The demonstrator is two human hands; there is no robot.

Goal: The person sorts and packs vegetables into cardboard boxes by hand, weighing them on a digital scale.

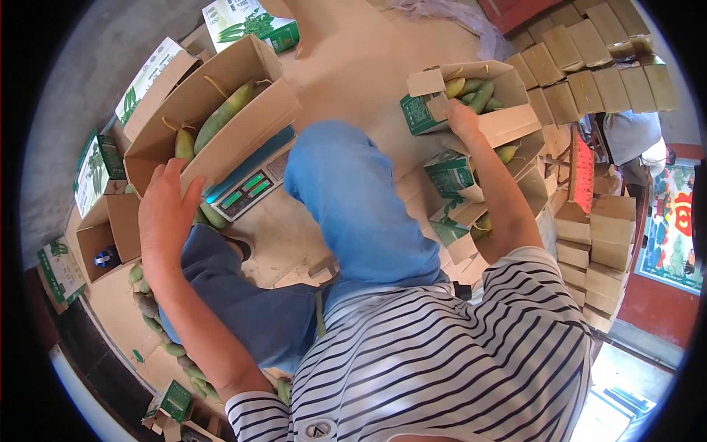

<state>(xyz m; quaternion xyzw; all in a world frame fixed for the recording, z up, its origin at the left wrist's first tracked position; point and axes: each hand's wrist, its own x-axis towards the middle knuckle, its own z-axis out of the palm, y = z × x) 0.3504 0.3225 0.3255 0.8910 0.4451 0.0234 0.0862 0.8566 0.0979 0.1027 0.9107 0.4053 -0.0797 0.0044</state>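
Observation:
My left hand [166, 210] is at the near corner of an open cardboard box [254, 121], with its fingers over the rim and its thumb apart along the outer wall. Inside that box lie a long green melon [224, 116] and a yellowish one [184, 141], both with stems. The box rests on a digital scale [254, 188] with lit green displays. Out to the right, my right hand [462, 120] is closed at the flap edge of a second open box [512, 125], which contains several green and yellow melons [480, 97]. Its fingertips are partly hidden.
Below the second box stand more open boxes [451, 173] with melons. A row of melons [151, 313] lies on the floor at left. Printed cartons [96, 173] line the left wall. Stacked brown boxes [582, 44] fill the right, where another person [632, 136] is partly visible.

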